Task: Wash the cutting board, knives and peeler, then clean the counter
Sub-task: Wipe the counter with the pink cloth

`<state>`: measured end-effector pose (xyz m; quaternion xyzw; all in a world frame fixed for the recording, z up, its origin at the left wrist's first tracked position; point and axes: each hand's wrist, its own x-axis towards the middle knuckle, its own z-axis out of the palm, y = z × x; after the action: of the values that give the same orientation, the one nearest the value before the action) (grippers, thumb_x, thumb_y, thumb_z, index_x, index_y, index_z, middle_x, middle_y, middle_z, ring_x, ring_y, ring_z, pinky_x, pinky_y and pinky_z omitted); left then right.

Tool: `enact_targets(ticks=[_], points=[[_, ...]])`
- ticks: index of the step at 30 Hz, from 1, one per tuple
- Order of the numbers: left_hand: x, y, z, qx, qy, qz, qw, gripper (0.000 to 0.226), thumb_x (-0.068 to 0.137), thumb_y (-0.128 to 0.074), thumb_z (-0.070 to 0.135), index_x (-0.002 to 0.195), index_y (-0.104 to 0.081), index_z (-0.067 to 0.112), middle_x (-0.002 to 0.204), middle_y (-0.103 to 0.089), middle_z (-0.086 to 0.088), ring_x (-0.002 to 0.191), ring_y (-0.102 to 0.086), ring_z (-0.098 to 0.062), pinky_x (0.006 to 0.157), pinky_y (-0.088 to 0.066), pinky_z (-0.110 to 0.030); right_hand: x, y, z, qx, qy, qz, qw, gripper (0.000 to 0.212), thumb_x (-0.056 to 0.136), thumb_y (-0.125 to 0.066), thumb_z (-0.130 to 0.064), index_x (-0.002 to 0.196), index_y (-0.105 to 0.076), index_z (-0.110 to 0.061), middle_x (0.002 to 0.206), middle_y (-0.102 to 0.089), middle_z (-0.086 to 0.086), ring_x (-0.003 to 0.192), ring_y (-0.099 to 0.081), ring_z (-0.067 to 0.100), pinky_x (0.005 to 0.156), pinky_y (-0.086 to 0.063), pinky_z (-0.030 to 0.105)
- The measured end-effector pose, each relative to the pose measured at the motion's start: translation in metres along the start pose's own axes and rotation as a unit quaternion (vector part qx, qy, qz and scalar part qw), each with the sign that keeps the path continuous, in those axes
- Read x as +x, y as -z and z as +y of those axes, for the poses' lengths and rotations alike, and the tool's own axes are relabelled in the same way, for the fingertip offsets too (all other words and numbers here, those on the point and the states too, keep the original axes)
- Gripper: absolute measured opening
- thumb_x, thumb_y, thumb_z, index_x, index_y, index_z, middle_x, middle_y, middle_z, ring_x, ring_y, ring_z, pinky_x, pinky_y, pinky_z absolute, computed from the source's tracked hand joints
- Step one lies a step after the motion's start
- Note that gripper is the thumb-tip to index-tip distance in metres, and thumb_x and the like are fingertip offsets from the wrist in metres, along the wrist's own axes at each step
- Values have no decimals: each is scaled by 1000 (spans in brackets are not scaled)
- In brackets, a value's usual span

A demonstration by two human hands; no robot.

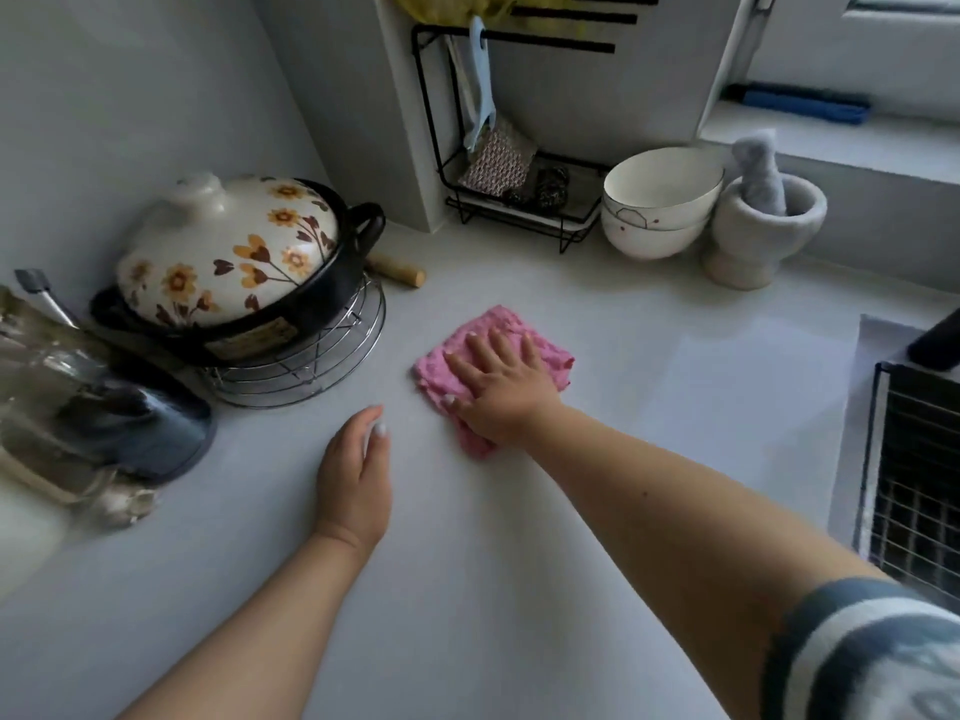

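Note:
A folded pink cloth [540,350] lies on the white counter [519,537] near its middle. My right hand [498,381] presses flat on the cloth with straight, spread fingers. My left hand [356,465] rests on its edge on the counter to the left of the cloth, fingers straight and holding nothing. A pale blue peeler [482,85] hangs from the black wire rack [563,220] at the back. No cutting board or knives can be made out.
A flowered clay pot [234,257] sits on a wire trivet [311,366] at the left, with a wooden handle [397,270] behind it. Stacked white bowls [660,205] and a stone mortar with pestle [769,226] stand at the back right. A black grid rack [914,475] is at the right edge.

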<state>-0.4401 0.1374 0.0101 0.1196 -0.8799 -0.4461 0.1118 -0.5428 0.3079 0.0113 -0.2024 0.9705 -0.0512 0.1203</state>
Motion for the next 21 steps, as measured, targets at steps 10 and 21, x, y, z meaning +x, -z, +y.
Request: enact_targets(ticks=[10, 21], points=[[5, -5, -19, 114, -81, -17, 990, 70, 88, -24, 49, 118, -64, -1, 125, -62, -14, 120, -53, -28, 104, -27, -19, -83, -13, 82, 10, 31, 101, 994, 73, 79, -32, -71, 141, -47, -34, 149, -44, 1, 141, -35, 26, 114, -21, 50], [24, 15, -14, -150, 76, -76, 983, 69, 95, -28, 56, 124, -57, 1, 129, -58, -13, 116, -54, -18, 107, -36, -29, -49, -15, -25, -11, -3, 7, 1000, 69, 92, -14, -66, 154, -9, -36, 163, 2, 4, 149, 7, 30, 116, 4, 59]])
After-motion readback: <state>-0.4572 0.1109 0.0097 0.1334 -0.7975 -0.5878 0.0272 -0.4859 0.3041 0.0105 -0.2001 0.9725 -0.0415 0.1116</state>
